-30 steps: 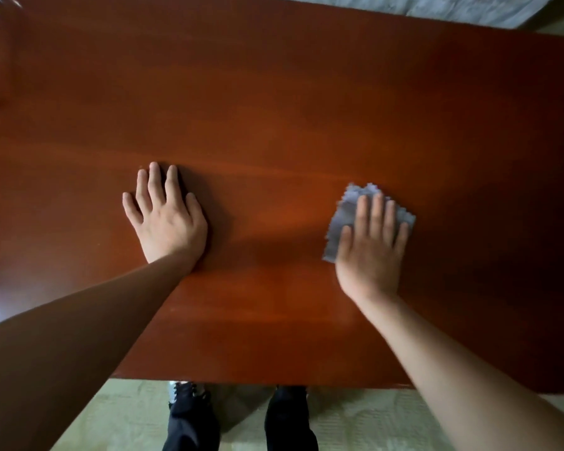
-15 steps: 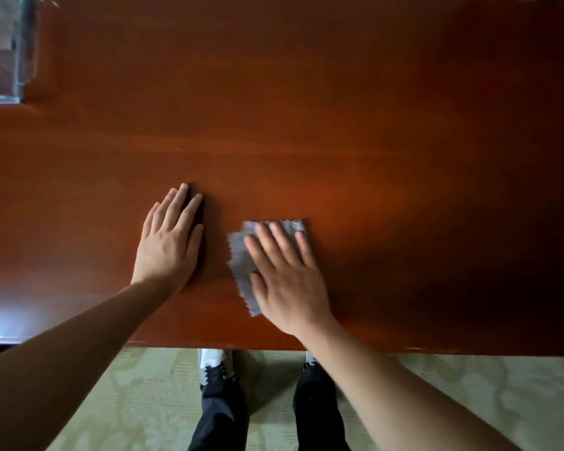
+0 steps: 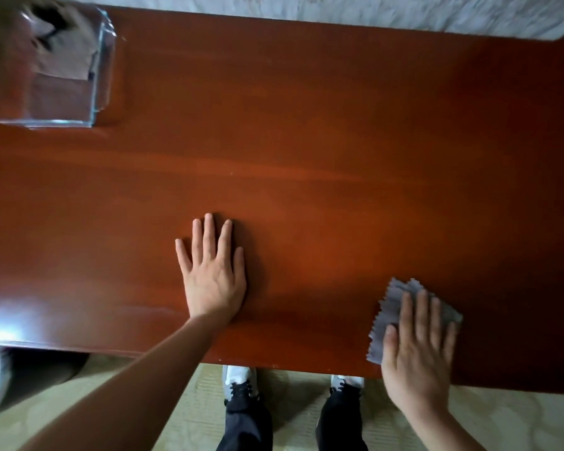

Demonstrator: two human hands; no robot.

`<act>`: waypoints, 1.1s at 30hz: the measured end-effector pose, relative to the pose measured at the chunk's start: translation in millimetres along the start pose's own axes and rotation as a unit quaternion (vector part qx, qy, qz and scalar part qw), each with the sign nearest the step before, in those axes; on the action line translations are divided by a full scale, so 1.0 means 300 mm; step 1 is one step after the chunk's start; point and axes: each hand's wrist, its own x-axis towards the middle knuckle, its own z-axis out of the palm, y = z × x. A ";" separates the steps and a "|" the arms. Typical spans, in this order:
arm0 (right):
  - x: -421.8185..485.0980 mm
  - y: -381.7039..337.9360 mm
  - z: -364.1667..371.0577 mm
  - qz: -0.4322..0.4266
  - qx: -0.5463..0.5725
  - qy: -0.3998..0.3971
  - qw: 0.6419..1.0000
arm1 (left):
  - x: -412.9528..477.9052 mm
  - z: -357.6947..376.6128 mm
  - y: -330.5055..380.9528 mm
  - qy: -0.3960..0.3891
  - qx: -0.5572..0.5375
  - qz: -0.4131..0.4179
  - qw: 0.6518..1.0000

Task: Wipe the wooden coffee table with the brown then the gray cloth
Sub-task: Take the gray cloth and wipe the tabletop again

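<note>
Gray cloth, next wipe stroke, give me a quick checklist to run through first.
1. Right hand flat on gray cloth: ok.
2. Cloth fully on the coffee table: ok, though it lies near the front edge.
3. Left hand braced flat on the bare wood, apart from the cloth: ok.
4. Path toward the far side free of objects: ok.
5. Clear container at the far left corner, away from the cloth: ok.
6. Brown cloth put away inside the container: cannot tell, blurred.

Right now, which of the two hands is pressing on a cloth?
The right hand: it lies flat on the gray cloth near the table's front edge; the left hand rests on bare wood.
</note>
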 end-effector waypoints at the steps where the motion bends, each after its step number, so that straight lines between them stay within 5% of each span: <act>1: 0.013 -0.071 0.002 -0.025 -0.003 0.004 1.000 | 0.001 -0.001 -0.007 0.005 -0.012 0.000 1.000; 9: 0.183 -0.768 -0.010 -0.300 0.020 0.023 0.953 | 0.105 -0.042 -0.319 0.036 -0.038 -0.150 0.987; 16: 0.461 -1.012 -0.047 -0.422 -0.028 0.026 0.906 | 0.241 -0.060 -0.422 0.017 -0.002 -0.076 0.997; 19: 0.631 -0.988 -0.101 -0.367 -0.030 0.046 0.928 | 0.312 -0.051 -0.376 0.008 0.011 -0.024 1.000; 23: 0.884 -0.805 -0.183 -0.188 -0.017 0.061 0.980 | 0.426 -0.059 -0.305 0.004 0.008 0.036 0.999; 28: 0.976 -0.568 -0.251 0.000 0.019 0.045 0.999 | 0.643 -0.071 -0.216 -0.012 0.000 0.069 0.998; 31: 0.961 -0.644 -0.250 0.040 0.028 0.057 0.997 | 0.737 -0.066 -0.196 -0.013 0.008 0.069 0.998; 33: 0.957 -0.769 -0.240 -0.021 0.013 0.076 0.997 | 0.776 -0.060 -0.187 -0.008 0.008 0.059 0.998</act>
